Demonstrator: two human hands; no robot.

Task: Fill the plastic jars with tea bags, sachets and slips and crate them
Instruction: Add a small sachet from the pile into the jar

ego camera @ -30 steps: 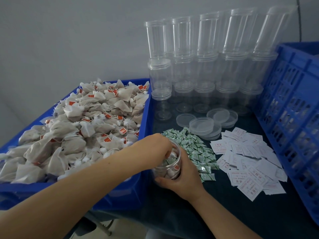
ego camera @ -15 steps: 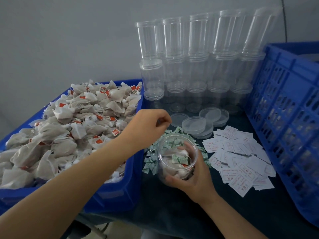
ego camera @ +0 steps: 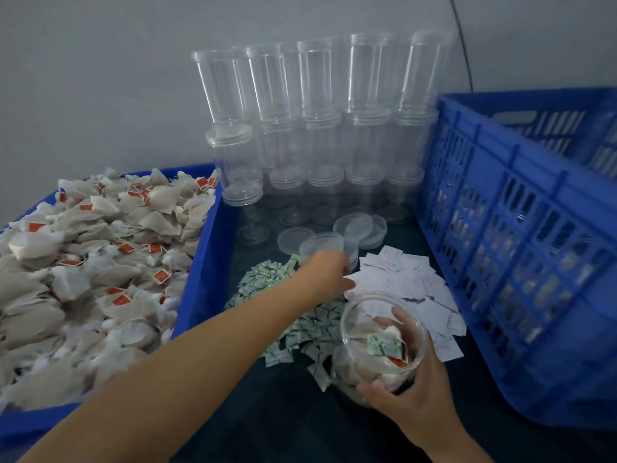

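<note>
Left hand now over slips, dark tabletop.

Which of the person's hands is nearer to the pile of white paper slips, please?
The left hand: its fingertips reach the pile of white paper slips at its near-left edge. The right hand holds the jar just in front of the pile.

L hand fingers blurred, slips' print unreadable
</note>
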